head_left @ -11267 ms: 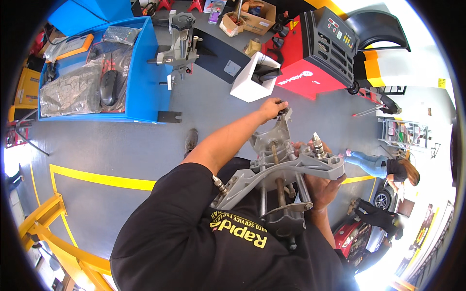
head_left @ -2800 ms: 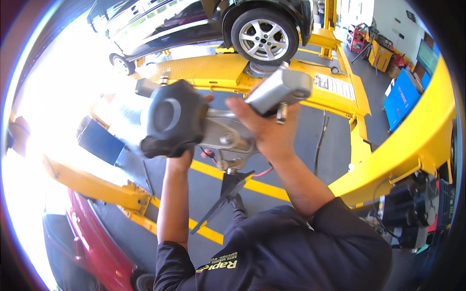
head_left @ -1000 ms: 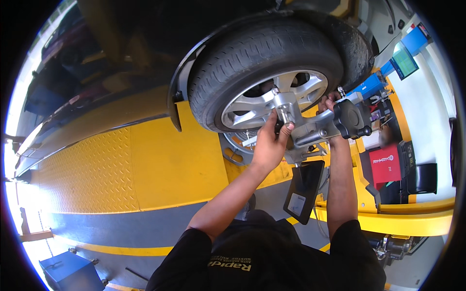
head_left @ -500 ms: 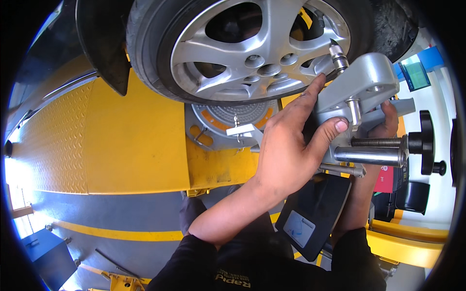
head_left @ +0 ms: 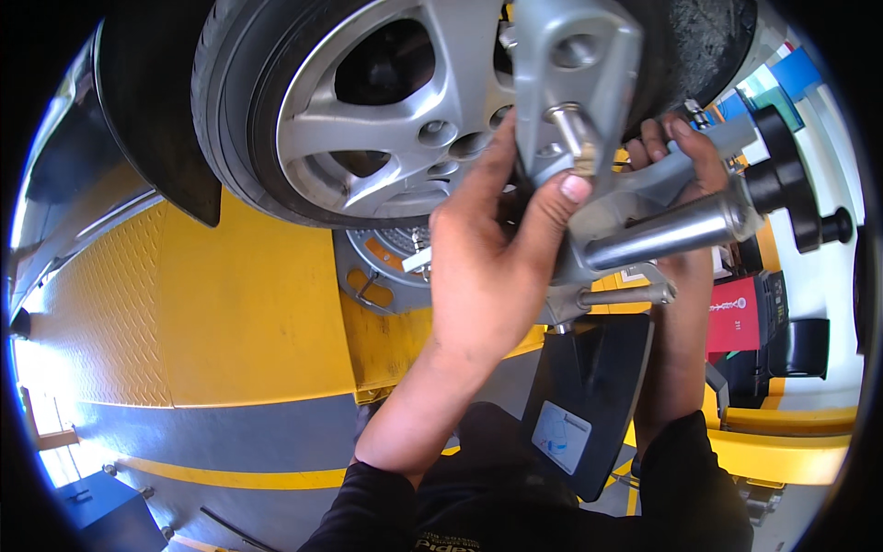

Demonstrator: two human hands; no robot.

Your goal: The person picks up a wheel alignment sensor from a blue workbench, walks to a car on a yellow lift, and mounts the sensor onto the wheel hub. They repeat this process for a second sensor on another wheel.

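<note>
A grey metal wheel alignment clamp (head_left: 575,83) is held up before the car wheel (head_left: 382,124), covering part of its silver rim. My left hand (head_left: 487,276) is closed on the clamp's left side, the thumb pressed beside a short metal pin and the fingers partly hidden behind the body. On the far right side, my right hand (head_left: 694,166) wraps round the clamp's arm, below the tyre's right edge. A black knob (head_left: 791,179) sticks out to the right of that hand. Below the clamp hangs a black plate (head_left: 593,368) with a light label, between my forearms.
A yellow ramp (head_left: 253,313) with a tread-plate section lies to the left. Under the tyre is a round grey turntable (head_left: 391,248). A red-and-black case (head_left: 736,313) stands to the right above a yellow rail (head_left: 782,455). A blue box (head_left: 106,511) is at lower left.
Both hands have moved the clamp up and leftward, and it has turned more upright across the wheel. More of my right hand's fingers show now. The black plate hangs straighter.
</note>
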